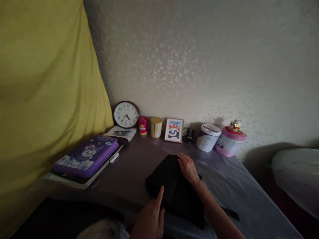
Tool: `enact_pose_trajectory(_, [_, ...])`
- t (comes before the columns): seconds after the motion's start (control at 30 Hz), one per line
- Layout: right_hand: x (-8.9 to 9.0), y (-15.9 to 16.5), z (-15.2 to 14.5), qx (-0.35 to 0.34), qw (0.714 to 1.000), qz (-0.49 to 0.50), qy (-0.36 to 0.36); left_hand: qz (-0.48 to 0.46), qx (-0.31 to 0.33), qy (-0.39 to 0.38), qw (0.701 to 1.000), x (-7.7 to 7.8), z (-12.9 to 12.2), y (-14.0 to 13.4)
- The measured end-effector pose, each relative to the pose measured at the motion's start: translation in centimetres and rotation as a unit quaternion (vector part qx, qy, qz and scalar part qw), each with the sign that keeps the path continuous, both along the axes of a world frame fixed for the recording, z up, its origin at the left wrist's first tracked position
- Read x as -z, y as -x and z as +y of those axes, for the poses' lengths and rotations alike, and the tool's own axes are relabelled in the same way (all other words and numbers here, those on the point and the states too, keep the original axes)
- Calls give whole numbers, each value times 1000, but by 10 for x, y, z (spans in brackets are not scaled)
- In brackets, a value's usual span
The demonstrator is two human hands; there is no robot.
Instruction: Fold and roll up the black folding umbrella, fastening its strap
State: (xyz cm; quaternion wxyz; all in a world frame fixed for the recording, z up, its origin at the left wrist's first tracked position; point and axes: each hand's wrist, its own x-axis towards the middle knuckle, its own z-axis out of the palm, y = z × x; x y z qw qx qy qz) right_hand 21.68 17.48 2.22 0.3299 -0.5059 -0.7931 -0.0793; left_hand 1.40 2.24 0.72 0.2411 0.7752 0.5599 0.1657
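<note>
A folded black cloth piece [174, 189], perhaps a bag or garment, lies on the table in front of me, and its exact kind is hard to make out. My right hand [188, 167] rests flat over its far right edge, fingers together and stretched forward. At its near left side is my left hand [153, 214], index finger extended onto or just above the cloth and thumb apart. The other fingers of that hand are hidden. A dark strap-like strip [230, 213] sticks out from under my right forearm.
Along the wall stand a clock [126, 114], a pink can [143, 125], a yellow-lidded tin [156, 127], a framed panda picture [174, 130], a small black device [189, 135], a white tub [208, 137] and a pink tub [230, 142]. A purple case [87, 156] lies left.
</note>
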Motion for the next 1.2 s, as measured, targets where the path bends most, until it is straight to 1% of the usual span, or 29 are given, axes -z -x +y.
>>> enact_pose_trajectory(0.03, [-3, 3, -6, -30, 1000, 3, -1, 1, 1, -1, 1000, 0, 0, 0])
enact_pose_trajectory(0.1, [-6, 10, -18, -121, 992, -16, 17, 2, 3, -3, 1000, 1, 0, 0])
enact_pose_trajectory(0.13, [-6, 14, -22, -153, 987, -29, 29, 2, 4, -3, 1000, 1, 0, 0])
enact_pose_trajectory(0.17, [-5, 17, -23, -170, 984, -41, 41, 2, 3, -3, 1000, 1, -1, -1])
enact_pose_trajectory(0.2, [-3, 19, -22, -168, 983, -47, 50, 3, 1, -2, 1000, 0, -1, -1])
enact_pose_trajectory(0.23, [-1, 19, -18, -147, 987, -47, 55, 3, 0, -2, 1000, 0, -1, -1])
enact_pose_trajectory(0.3, [3, 13, -6, -74, 995, -30, 52, 1, 2, -1, 1000, 0, -1, -1])
enact_pose_trajectory(0.37, [5, 0, 5, -10, 999, -3, 39, -2, 1, 1, 1000, 0, 0, 0])
enact_pose_trajectory(0.4, [5, -8, 8, 1, 999, 11, 32, -2, -1, 0, 1000, 0, 0, 0])
enact_pose_trajectory(0.47, [5, -29, 7, -5, 999, 41, 14, -3, -4, -8, 1000, 1, 0, 0])
enact_pose_trajectory(0.57, [7, -64, -11, 10, 997, 75, 0, -12, -9, -24, 1000, 2, -1, 1])
enact_pose_trajectory(0.7, [14, -102, -48, 53, 996, 66, 26, -20, -9, -26, 999, 0, -2, 1])
enact_pose_trajectory(0.77, [18, -112, -67, 48, 996, 56, 44, -21, -10, -26, 999, 0, -2, 1])
enact_pose_trajectory(0.87, [21, -114, -92, 31, 996, 37, 81, -17, -16, -26, 999, 2, -2, 2])
enact_pose_trajectory(0.97, [22, -107, -110, 27, 992, 35, 116, -25, -15, -36, 999, 6, -2, 3])
enact_pose_trajectory(1.07, [21, -98, -119, 23, 989, 46, 136, -29, -15, -46, 998, 10, -1, 4])
enact_pose_trajectory(1.2, [16, -91, -122, 0, 989, 59, 133, -39, -13, -48, 998, 11, -1, 5])
